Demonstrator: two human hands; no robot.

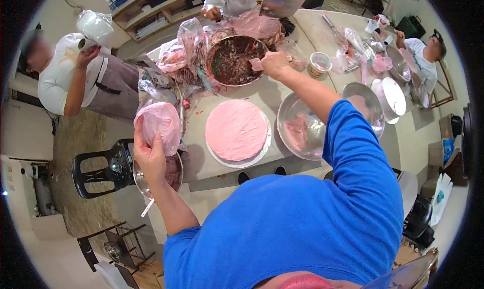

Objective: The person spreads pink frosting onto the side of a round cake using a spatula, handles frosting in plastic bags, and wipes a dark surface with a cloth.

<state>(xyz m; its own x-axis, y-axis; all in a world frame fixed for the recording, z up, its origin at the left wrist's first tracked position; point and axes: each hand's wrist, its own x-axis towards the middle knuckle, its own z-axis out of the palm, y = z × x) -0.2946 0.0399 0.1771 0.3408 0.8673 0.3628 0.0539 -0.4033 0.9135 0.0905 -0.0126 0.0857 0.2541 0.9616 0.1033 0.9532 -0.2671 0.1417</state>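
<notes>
At the near side of the table (272, 98), I observe a person in blue (282, 223) with arms spread apart. The left hand (151, 160) has fingers and thumb partly curled, supporting a bag (162, 122) of thin pinkish film, left of the cake (238, 129); whether the fingers pinch it or merely prop it cannot be told. The right hand (276, 63) is closed round the spatula (256, 64), its pink blade over the mix bowl (229, 84), beyond the cake; the handle is hidden. Assessment: the bag should prove light, limp and slippery where smeared, best taken by its rim; the spatula should be light, best gripped by the handle. The cake, on its board (242, 164), looks soft and easily dented, so handle by the board only. Obstructions noted: the small bowl (139, 180) sits beneath the left hand, the wide bowl (313, 141) lies under the right arm (312, 90), a tub (318, 72) stands to its upper side, and crumpled plastic (191, 34) crowds the mix bowl's left
</notes>
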